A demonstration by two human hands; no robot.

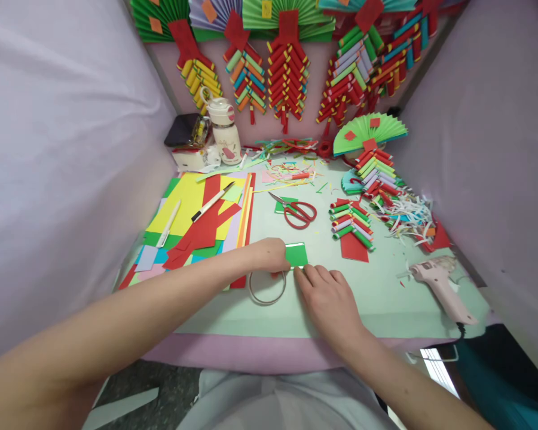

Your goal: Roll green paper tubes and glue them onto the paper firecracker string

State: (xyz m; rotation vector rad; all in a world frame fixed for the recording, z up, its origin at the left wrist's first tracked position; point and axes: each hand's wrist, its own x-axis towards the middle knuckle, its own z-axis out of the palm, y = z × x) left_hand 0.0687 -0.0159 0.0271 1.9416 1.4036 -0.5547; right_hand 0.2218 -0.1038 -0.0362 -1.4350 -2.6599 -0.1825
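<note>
Work on a small green sheet (296, 255) at a pale green tabletop (233, 313). We find the sheet flat at the near middle of the table, between the two hands, with a white strip along its far edge and a thinner pale line along its near edge. The left hand (271, 254) is curled over the sheet's left side; its fingertips are hidden, so we cannot tell what it pinches. A pale ring (268, 303) shows just below it; we cannot tell whether this is a tape roll or a bangle. The right hand (327, 292) keeps its fingers bent and close together, its foremost tip at the near edge; we cannot tell whether it pinches or only presses there.

We judge the step in hand to be laying or pressing a narrow strip along that near edge. The next move, in our view, calls for holding the sheet steady while the strip is smoothed straight; should a trim be needed, the red-handled scissors (287, 205) rest just beyond.

As for lettering, the cream bottle (226, 140) at far left carries a printed design too small for us to read. On the glue gun (439, 283) at right we make out no brand.
</note>
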